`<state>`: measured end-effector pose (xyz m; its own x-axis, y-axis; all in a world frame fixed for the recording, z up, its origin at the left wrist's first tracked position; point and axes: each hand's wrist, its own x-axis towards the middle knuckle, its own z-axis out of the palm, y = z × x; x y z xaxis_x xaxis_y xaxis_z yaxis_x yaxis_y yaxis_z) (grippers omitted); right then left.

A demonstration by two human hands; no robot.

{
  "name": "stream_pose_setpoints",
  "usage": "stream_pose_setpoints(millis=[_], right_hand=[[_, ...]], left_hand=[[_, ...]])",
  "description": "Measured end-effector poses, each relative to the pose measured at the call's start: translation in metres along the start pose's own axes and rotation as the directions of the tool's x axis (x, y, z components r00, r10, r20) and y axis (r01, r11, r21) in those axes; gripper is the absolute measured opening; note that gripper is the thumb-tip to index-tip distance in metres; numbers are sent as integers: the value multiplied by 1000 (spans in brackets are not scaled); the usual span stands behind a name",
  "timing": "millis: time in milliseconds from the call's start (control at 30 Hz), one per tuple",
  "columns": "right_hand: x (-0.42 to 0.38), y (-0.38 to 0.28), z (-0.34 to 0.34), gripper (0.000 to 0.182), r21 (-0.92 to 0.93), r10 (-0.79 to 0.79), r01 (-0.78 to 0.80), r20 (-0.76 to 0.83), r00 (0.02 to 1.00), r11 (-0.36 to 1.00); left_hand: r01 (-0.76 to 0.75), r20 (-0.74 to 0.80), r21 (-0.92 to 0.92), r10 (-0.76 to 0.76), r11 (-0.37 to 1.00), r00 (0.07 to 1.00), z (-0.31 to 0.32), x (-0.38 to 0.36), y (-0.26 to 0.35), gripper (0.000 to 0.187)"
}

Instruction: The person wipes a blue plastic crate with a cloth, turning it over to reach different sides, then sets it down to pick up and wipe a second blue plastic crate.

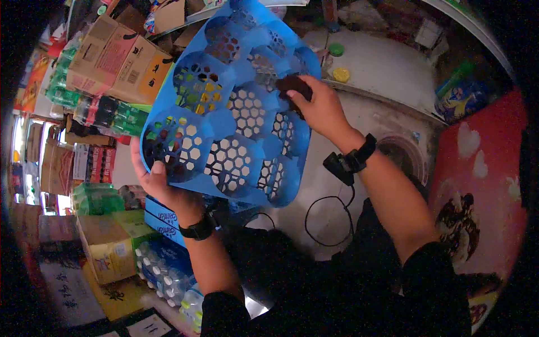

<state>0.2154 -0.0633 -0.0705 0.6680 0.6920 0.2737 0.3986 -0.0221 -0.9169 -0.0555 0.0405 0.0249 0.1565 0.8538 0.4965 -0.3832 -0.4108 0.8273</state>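
Observation:
A blue plastic bottle crate [219, 122] with round compartments and honeycomb-patterned bottoms is held up tilted in front of me. My left hand [163, 182] grips its lower left corner, the thumb on the inside and the fingers behind the rim. My right hand [323, 106] is closed on a dark brown cloth or sponge [294, 87], whose exact kind I cannot make out. The brown piece is at the crate's right side, over a compartment near the rim. Each wrist wears a black strap, and the right one carries a small black device [339, 168] with a cable.
Cardboard boxes [115, 59] and green soda bottles [64, 78] are stacked on the left. Packs of water bottles [165, 272] stand lower left. At the upper right is a pale ledge [387, 73] with a green lid [336, 49] and a yellow object [341, 74]. A red panel [477, 168] borders the right.

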Motion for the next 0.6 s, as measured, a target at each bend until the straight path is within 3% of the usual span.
stream_pose_setpoints(millis=[100,200,233,333,367,467,500,600], right_hand=[[-17,8,16,33,-140,-162,142,-141,977,980],[-39,-20,6,34,23,-285,286,190,940,958],[-35,-21,8,37,35,-254,253,232,939,967],[-18,-16,0,39,119,-95,91,29,995,989],[-7,-8,-1,37,207,-20,50,-144,989,977],[18,16,-12,38,198,-23,97,-344,939,975],[13,3,-15,43,212,-13,58,-208,978,976],[-13,-8,13,43,-104,-386,372,-238,891,922]], left_hand=[[48,-56,-81,-52,996,997,-9,4,-5,66],[62,-62,-102,-69,993,996,-13,-1,-2,65],[58,-70,-78,-64,995,996,-14,2,-2,65],[56,-56,-14,-57,998,997,-14,6,-1,65],[54,-50,7,-54,999,997,-14,6,0,65],[200,-58,-225,-218,954,974,-25,3,-7,64],[208,-58,-227,-226,952,972,-23,3,-5,64],[220,-52,-240,-238,945,970,-19,1,-3,63]])
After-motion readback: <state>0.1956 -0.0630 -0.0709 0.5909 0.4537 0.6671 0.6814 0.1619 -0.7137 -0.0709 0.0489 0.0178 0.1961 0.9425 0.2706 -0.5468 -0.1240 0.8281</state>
